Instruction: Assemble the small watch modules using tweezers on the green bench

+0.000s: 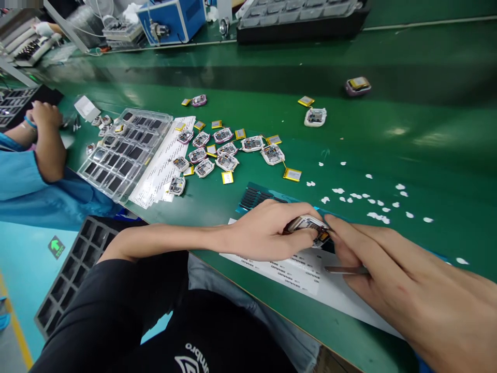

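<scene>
My left hand [267,230] is closed around a white smartwatch case [306,224], whose open inside shows electronic parts. Fingertips of my right hand [388,264] pinch at the right end of that case; what lies between them is partly hidden. From under the right fingers sticks out a thin flat metal tool [345,270], held in the same hand. Both hands are above printed white label sheets [287,272] near the table's front edge. Behind my left hand lies a teal sheet with black strips [254,197].
Several opened watch cases [227,162] with yellow-edged batteries [292,174] lie left of centre. White scraps [378,217] are scattered at right. A clear compartment tray [124,150] stands beside a co-worker's arm [50,140]. A black tray [303,26] and blue box [171,20] are behind.
</scene>
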The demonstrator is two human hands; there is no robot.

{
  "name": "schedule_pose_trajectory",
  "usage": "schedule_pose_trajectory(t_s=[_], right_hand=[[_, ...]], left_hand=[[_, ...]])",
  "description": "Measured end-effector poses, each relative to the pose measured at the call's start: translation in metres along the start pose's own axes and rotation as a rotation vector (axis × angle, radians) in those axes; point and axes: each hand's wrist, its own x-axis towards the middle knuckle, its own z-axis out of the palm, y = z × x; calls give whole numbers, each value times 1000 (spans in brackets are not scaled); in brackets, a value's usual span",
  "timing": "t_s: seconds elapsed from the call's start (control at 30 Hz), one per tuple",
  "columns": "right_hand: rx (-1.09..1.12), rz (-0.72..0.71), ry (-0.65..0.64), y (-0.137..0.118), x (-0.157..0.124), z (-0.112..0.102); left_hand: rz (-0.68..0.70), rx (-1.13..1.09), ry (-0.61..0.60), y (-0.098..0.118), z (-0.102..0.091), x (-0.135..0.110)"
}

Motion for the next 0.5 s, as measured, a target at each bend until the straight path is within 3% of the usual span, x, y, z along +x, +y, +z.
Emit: schedule_pose_trajectory(t_s=[0.17,0.33,0.47,0.5], right_hand=[[23,-28,-29,1,1,-1],[46,35,-2,-1,-3,1],[67,2,-99,-5,-7,-3],[87,49,-94,-6,-9,-5]], left_hand=[[-11,53,0,1,0,-1],[-17,63,-1,1,1,0],[-26,63,-2,3,0,-1],[-32,57,1,3,1,-1]])
